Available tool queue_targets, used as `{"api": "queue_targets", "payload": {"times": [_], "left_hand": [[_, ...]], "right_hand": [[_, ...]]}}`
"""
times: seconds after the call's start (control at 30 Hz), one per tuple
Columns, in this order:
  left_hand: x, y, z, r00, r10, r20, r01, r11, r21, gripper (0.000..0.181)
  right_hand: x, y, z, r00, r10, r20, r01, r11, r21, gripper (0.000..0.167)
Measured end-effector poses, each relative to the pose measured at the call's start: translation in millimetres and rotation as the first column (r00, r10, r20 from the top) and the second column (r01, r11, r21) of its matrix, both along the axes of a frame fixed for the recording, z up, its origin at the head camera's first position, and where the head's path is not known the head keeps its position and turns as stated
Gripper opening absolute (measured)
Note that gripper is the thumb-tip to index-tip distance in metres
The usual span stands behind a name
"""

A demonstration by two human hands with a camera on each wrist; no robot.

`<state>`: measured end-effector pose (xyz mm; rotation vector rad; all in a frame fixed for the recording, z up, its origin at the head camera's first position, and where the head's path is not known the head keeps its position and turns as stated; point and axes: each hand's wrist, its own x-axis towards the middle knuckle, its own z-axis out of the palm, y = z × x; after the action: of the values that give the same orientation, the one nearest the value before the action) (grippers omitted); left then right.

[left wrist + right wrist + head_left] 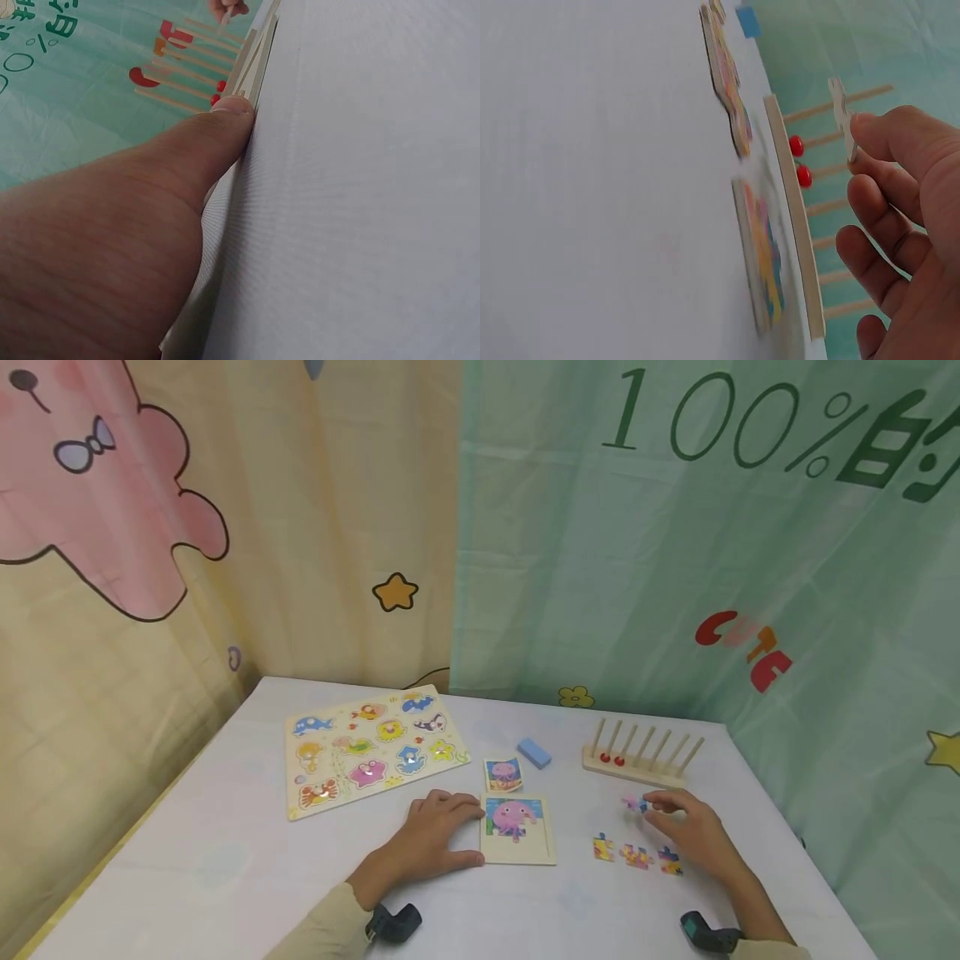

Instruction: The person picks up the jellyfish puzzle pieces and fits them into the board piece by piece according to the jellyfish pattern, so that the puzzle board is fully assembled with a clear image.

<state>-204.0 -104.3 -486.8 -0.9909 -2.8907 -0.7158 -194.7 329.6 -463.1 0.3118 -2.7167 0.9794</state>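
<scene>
My right hand (690,828) pinches a small jigsaw piece (633,803) between thumb and forefinger, held above the table. In the right wrist view the piece (841,120) is seen nearly edge-on, with the other fingers loosely bent below. My left hand (435,837) rests by a square wooden puzzle tray (536,853), thumb and fingers spread along its left edge. Part of a pink octopus picture (513,814) fills the tray's upper area, while bare wood shows lower down. Three loose jigsaw pieces (637,857) lie between the tray and my right hand.
Behind the tray lie an octopus picture card (503,774) and a blue block (534,752). A wooden peg rack (637,768) with two red beads stands at the back right. A large sea-animal board (337,785) lies at the left. Curtains hang behind the table.
</scene>
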Motion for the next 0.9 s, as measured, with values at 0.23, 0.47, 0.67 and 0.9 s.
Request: {"api": "queue_targets", "payload": {"times": [0.23,0.47,0.67,0.9], "left_hand": [[-1.2,0.0,0.5,1.0,0.002,-0.001,-0.002,1.0,-0.001,0.064],[-1.0,2.4,1.5,1.0,-0.004,-0.008,0.005,1.0,0.012,0.063],[0.3,3.0,0.9,1.0,-0.003,-0.008,0.003,1.0,0.0,0.063],[-0.1,0.4,0.1,1.0,0.0,-0.005,0.0,1.0,0.0,0.063]], "right_hand": [[-11.3,-61,6.4,0.988,0.131,0.081,-0.128,0.991,-0.038,0.022],[-17.1,-108,0.4,0.942,0.336,0.012,-0.336,0.942,0.003,0.019],[-18.1,-121,-7.9,0.917,0.391,0.074,-0.393,0.92,0.013,0.019],[-19.3,-125,-15.5,0.934,0.352,0.062,-0.356,0.933,0.054,0.02]]}}
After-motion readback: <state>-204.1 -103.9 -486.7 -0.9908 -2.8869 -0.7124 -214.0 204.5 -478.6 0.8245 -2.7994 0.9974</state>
